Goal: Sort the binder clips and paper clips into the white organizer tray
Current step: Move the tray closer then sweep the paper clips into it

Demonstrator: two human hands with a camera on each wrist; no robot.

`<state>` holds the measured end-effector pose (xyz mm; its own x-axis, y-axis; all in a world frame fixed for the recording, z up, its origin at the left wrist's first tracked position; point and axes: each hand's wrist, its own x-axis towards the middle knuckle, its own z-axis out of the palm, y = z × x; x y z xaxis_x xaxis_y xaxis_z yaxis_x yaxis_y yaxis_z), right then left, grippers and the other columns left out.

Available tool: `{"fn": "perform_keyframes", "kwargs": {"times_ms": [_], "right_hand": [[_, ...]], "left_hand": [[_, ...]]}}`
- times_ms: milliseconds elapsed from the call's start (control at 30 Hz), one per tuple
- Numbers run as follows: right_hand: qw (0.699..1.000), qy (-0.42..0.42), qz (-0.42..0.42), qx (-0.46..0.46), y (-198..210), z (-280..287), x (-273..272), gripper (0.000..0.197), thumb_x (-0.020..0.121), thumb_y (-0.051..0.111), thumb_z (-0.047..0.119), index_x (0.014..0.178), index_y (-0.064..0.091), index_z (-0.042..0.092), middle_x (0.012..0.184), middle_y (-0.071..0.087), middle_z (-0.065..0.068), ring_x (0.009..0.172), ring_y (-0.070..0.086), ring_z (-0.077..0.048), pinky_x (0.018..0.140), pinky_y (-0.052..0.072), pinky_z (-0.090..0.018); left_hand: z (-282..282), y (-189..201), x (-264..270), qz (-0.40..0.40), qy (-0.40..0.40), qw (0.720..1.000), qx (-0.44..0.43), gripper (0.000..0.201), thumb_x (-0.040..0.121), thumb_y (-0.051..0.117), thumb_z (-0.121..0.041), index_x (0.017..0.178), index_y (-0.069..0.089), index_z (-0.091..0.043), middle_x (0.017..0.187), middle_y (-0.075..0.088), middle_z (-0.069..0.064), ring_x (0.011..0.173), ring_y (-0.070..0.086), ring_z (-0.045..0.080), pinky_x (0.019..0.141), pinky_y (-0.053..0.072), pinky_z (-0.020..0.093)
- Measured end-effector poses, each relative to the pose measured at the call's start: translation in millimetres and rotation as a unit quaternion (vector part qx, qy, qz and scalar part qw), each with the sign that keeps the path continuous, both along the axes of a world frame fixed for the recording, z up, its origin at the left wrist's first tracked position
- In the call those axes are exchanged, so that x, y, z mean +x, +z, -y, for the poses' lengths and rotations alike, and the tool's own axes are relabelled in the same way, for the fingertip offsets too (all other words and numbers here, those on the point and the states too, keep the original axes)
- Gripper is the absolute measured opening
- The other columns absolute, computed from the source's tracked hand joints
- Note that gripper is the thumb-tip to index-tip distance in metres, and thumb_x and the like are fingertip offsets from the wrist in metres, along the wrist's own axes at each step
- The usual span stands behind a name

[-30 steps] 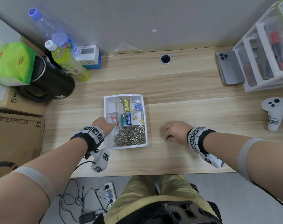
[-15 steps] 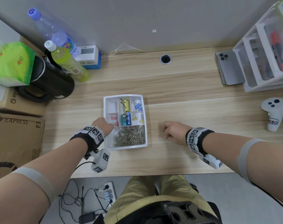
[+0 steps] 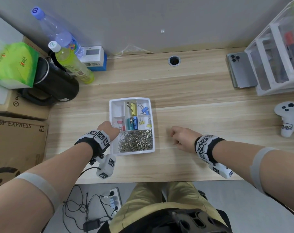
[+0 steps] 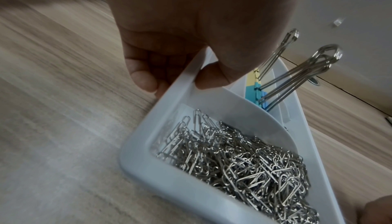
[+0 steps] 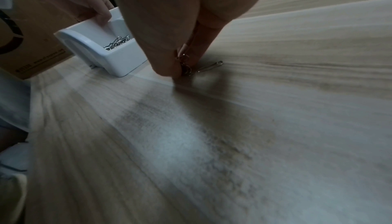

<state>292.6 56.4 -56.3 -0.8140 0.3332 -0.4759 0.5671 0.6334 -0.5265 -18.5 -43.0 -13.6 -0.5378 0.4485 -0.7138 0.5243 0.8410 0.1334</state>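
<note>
The white organizer tray (image 3: 152, 125) sits mid-desk. Its near compartment holds a heap of silver paper clips (image 3: 136, 140) (image 4: 244, 164); the compartments behind hold coloured binder clips (image 3: 132, 122) (image 4: 297, 78). My left hand (image 3: 108, 130) (image 4: 176, 80) grips the tray's left rim (image 4: 186, 75), thumb inside, fingers outside. To the tray's right, my right hand (image 3: 181, 137) (image 5: 182, 66) is down on the desk, fingertips pinching a few paper clips (image 5: 185, 65). One loose paper clip (image 5: 211, 66) lies on the wood just beside those fingertips.
A black kettle (image 3: 55, 84), bottles (image 3: 72, 64) and cardboard boxes (image 3: 17, 140) crowd the left. At the right stand a phone (image 3: 242, 71), a white drawer unit (image 3: 277, 56) and a white controller (image 3: 287, 118). A cable hole (image 3: 174, 60) is at the back.
My right hand has slid slightly left toward the tray and drawn its fingers together over the clips. The left hand and tray have stayed put.
</note>
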Motion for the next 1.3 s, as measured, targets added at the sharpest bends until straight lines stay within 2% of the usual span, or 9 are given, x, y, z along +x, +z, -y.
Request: {"fn": "perform_keyframes", "kwargs": {"times_ms": [167, 200, 333, 400, 567, 667, 900, 1100, 1300], "right_hand": [[0.999, -0.038, -0.006, -0.026, -2.9, 2.5, -1.7, 0.036, 0.074, 0.060, 0.003, 0.066, 0.038, 0.030, 0.104, 0.054, -0.003, 0.079, 0.057, -0.022, 0.075, 0.053, -0.038], [0.998, -0.047, -0.002, -0.031, -2.9, 2.6, -2.4, 0.035, 0.074, 0.061, 0.003, 0.066, 0.040, 0.030, 0.104, 0.054, -0.002, 0.079, 0.056, -0.022, 0.075, 0.053, -0.038], [0.998, -0.061, 0.005, -0.031, 0.0, -1.2, -5.0, 0.005, 0.075, 0.065, 0.003, 0.071, 0.066, 0.007, 0.102, 0.056, -0.002, 0.082, 0.058, -0.021, 0.075, 0.051, -0.033], [0.994, -0.100, -0.019, -0.043, 2.0, -4.4, -6.3, 0.006, 0.072, 0.067, 0.000, 0.068, 0.070, 0.003, 0.095, 0.061, -0.004, 0.077, 0.058, -0.017, 0.071, 0.052, -0.031], [0.964, -0.244, -0.054, -0.087, 9.3, -19.8, -14.9, 0.023, 0.069, 0.070, 0.005, 0.055, 0.063, 0.023, 0.082, 0.069, 0.004, 0.078, 0.067, -0.013, 0.078, 0.056, -0.027], [0.946, -0.294, -0.066, -0.115, 18.2, -23.5, -29.3, 0.021, 0.069, 0.074, 0.006, 0.059, 0.064, 0.022, 0.082, 0.071, 0.001, 0.076, 0.069, -0.014, 0.076, 0.057, -0.026], [0.947, -0.243, -0.092, -0.187, 41.2, 10.1, -82.8, 0.018, 0.074, 0.078, 0.005, 0.071, 0.068, 0.019, 0.088, 0.070, 0.001, 0.081, 0.069, -0.012, 0.078, 0.059, -0.027], [0.960, -0.199, -0.093, -0.175, 38.7, 19.1, -95.0, 0.012, 0.078, 0.081, 0.019, 0.086, 0.074, 0.013, 0.092, 0.072, 0.001, 0.085, 0.068, -0.012, 0.083, 0.058, -0.029], [0.956, -0.224, -0.098, -0.161, 35.8, -2.9, -73.9, 0.005, 0.084, 0.074, 0.020, 0.079, 0.074, 0.019, 0.086, 0.072, 0.006, 0.083, 0.067, -0.008, 0.082, 0.059, -0.032]], "left_hand": [[-0.1, -0.3, 1.0, -0.007, -0.004, 1.000, 0.002, 0.012, 0.087, 0.051, -0.016, 0.087, 0.050, -0.004, 0.074, 0.051, 0.007, 0.062, 0.051, 0.023, 0.053, 0.040, 0.026], [0.1, -0.3, 0.9, -0.008, -0.004, 1.000, 0.002, 0.012, 0.087, 0.051, -0.017, 0.087, 0.050, -0.004, 0.074, 0.050, 0.007, 0.062, 0.051, 0.023, 0.053, 0.040, 0.026], [0.3, 0.6, 0.4, -0.003, -0.004, 1.000, -0.001, 0.012, 0.088, 0.051, -0.017, 0.085, 0.048, -0.006, 0.074, 0.050, 0.007, 0.060, 0.050, 0.022, 0.052, 0.039, 0.026], [0.4, 0.7, 0.1, 0.001, -0.002, 1.000, 0.001, 0.011, 0.087, 0.051, -0.016, 0.084, 0.049, -0.006, 0.074, 0.051, 0.008, 0.061, 0.051, 0.022, 0.052, 0.040, 0.026], [0.5, 0.2, 0.7, 0.004, 0.007, 1.000, 0.006, 0.010, 0.086, 0.051, -0.016, 0.084, 0.049, -0.006, 0.075, 0.050, 0.007, 0.062, 0.050, 0.022, 0.053, 0.041, 0.026], [-1.6, 0.7, 3.1, 0.004, 0.009, 1.000, 0.004, 0.010, 0.087, 0.050, -0.014, 0.089, 0.050, -0.005, 0.076, 0.050, 0.007, 0.062, 0.049, 0.021, 0.052, 0.039, 0.025], [-9.6, 1.9, 10.2, 0.006, -0.001, 1.000, 0.007, 0.010, 0.088, 0.050, -0.014, 0.091, 0.049, -0.005, 0.076, 0.050, 0.006, 0.060, 0.049, 0.019, 0.050, 0.039, 0.025], [-12.8, 2.2, 11.0, 0.012, -0.008, 1.000, 0.005, 0.012, 0.088, 0.049, -0.014, 0.093, 0.050, -0.003, 0.073, 0.049, 0.006, 0.059, 0.049, 0.019, 0.050, 0.038, 0.024], [-14.1, 0.2, 9.5, 0.015, -0.012, 1.000, 0.010, 0.014, 0.089, 0.050, -0.015, 0.094, 0.052, -0.002, 0.072, 0.048, 0.005, 0.058, 0.048, 0.019, 0.049, 0.037, 0.024]]}}
